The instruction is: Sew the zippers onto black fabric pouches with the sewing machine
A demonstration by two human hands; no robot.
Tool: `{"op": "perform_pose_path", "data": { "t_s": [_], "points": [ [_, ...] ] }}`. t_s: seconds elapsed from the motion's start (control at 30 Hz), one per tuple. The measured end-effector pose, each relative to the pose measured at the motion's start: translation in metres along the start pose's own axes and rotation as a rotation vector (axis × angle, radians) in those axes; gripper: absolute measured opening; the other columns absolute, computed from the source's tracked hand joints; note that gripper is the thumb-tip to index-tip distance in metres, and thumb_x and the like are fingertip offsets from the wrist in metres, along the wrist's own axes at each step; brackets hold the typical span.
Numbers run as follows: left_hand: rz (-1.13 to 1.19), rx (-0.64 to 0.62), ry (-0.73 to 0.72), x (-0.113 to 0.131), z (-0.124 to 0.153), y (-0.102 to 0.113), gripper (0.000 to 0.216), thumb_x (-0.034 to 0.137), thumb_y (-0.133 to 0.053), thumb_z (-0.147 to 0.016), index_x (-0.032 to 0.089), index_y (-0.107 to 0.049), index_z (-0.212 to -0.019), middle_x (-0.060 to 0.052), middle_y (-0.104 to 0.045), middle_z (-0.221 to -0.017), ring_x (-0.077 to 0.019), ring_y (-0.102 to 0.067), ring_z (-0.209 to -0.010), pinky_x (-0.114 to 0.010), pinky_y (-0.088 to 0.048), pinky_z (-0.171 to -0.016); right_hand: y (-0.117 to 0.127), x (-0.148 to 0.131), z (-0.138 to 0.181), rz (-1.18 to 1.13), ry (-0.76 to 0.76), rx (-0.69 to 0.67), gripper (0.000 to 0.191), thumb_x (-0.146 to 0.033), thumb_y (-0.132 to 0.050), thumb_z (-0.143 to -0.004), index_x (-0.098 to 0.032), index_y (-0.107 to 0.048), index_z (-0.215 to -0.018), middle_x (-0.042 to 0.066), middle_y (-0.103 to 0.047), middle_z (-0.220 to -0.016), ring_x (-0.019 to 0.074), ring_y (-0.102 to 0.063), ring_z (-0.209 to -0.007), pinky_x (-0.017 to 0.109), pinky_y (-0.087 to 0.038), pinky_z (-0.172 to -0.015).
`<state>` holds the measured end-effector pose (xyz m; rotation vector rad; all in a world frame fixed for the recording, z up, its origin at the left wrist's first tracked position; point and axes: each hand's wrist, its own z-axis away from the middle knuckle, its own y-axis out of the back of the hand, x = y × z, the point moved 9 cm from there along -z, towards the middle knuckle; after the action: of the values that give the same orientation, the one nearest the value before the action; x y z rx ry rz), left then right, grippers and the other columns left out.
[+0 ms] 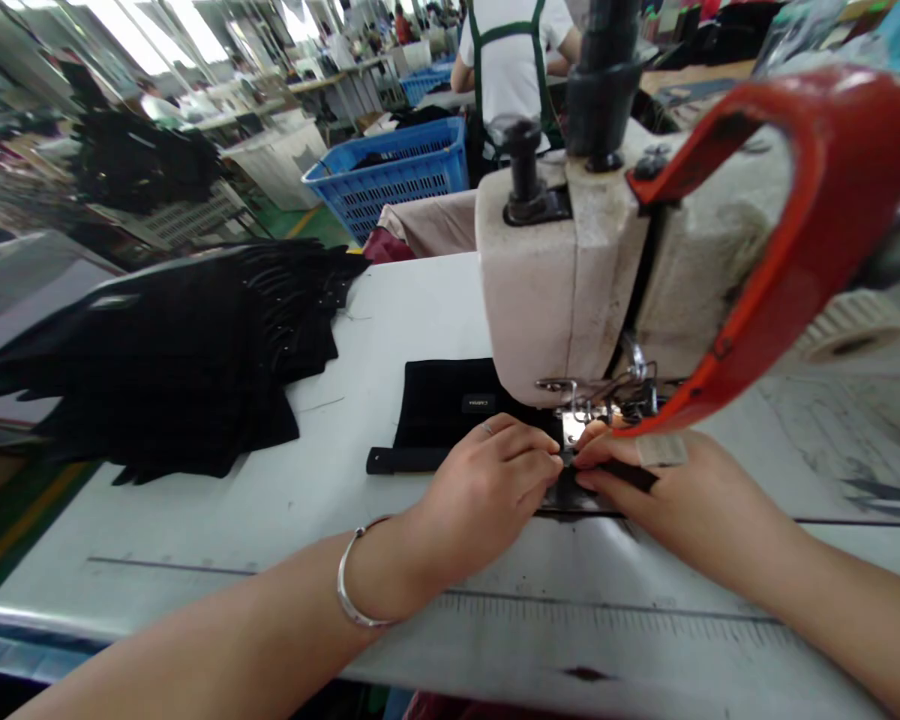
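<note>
A black fabric piece (435, 395) with a small label and a folded band along its near edge lies under the sewing machine (555, 290). My left hand (487, 485), a bracelet at its wrist, presses its closed fingers on the band just left of the needle area. Pinched at the near side of the presser foot (572, 428), the end of the band is between the fingers of my right hand (667, 470). A dark strip shows under those fingers. Both sets of fingertips almost meet, hiding the fabric edge there.
A tall stack of black fabric pieces (195, 350) sits on the left of the white table (330, 540). The red guard (817, 200) arches above my right hand. Thread snips (881, 495) lie far right. Beyond stand a blue crate (397, 170) and a person in white (510, 60).
</note>
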<state>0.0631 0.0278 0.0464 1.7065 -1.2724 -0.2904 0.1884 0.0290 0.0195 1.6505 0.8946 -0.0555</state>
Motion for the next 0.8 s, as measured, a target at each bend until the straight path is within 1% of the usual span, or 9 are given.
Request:
{"op": "perform_pose_path", "data": {
  "t_s": [0.13,0.33,0.43,0.53,0.67,0.8],
  "points": [
    [0.050,-0.033,0.021,-0.001,0.002,-0.001,0.010,0.013,-0.064,-0.094,0.017,-0.073,-0.097,-0.003,-0.077,-0.104,-0.0164,-0.071,-0.099,-0.032,-0.057,-0.093,0.003,-0.007,0.004,0.022,0.080,0.045,0.010,-0.017,-0.065,-0.091,-0.023,-0.072,-0.092,0.002,-0.074,-0.091,0.0231,-0.069,-0.084,0.037,-0.056,-0.072],
    [0.077,-0.065,0.041,-0.009,0.001,-0.004,0.013,0.014,-0.062,-0.096,0.017,-0.075,-0.098,-0.003,-0.077,-0.103,-0.0168,-0.071,-0.095,-0.034,-0.057,-0.091,-0.003,0.002,0.002,0.018,0.017,-0.008,0.010,-0.019,-0.064,-0.092,-0.022,-0.073,-0.092,0.004,-0.075,-0.094,0.0256,-0.071,-0.086,0.043,-0.059,-0.077],
    [0.076,-0.066,0.035,-0.014,-0.002,-0.006,0.014,0.017,-0.061,-0.097,0.017,-0.075,-0.095,-0.003,-0.077,-0.102,-0.0165,-0.071,-0.094,-0.033,-0.057,-0.091,-0.003,0.004,-0.002,0.033,0.027,-0.007,0.013,-0.018,-0.061,-0.093,-0.022,-0.074,-0.092,0.004,-0.076,-0.093,0.0253,-0.071,-0.089,0.041,-0.058,-0.079],
    [0.061,-0.054,0.040,-0.019,-0.004,-0.007,0.012,0.018,-0.063,-0.096,0.018,-0.076,-0.096,-0.002,-0.077,-0.103,-0.0167,-0.070,-0.096,-0.033,-0.057,-0.092,0.000,0.005,-0.005,0.053,0.058,0.036,0.016,-0.014,-0.059,-0.093,-0.021,-0.074,-0.093,0.004,-0.076,-0.097,0.0236,-0.070,-0.092,0.037,-0.057,-0.081],
    [0.020,-0.033,0.058,-0.025,-0.008,-0.008,0.011,0.018,-0.065,-0.095,0.020,-0.076,-0.097,-0.002,-0.076,-0.101,-0.0170,-0.070,-0.095,-0.032,-0.057,-0.092,0.000,0.006,-0.008,0.121,0.100,0.067,0.020,-0.011,-0.059,-0.090,-0.022,-0.076,-0.093,0.005,-0.076,-0.098,0.0235,-0.070,-0.089,0.035,-0.056,-0.076],
    [0.009,0.016,0.065,-0.029,-0.011,-0.007,0.009,0.017,-0.068,-0.093,0.019,-0.076,-0.091,-0.002,-0.076,-0.094,-0.0169,-0.070,-0.093,-0.031,-0.057,-0.090,0.000,0.010,-0.011,0.167,0.108,0.096,0.019,-0.016,-0.059,-0.093,-0.022,-0.076,-0.097,0.006,-0.077,-0.098,0.0234,-0.070,-0.082,0.035,-0.056,-0.069]
  ]
}}
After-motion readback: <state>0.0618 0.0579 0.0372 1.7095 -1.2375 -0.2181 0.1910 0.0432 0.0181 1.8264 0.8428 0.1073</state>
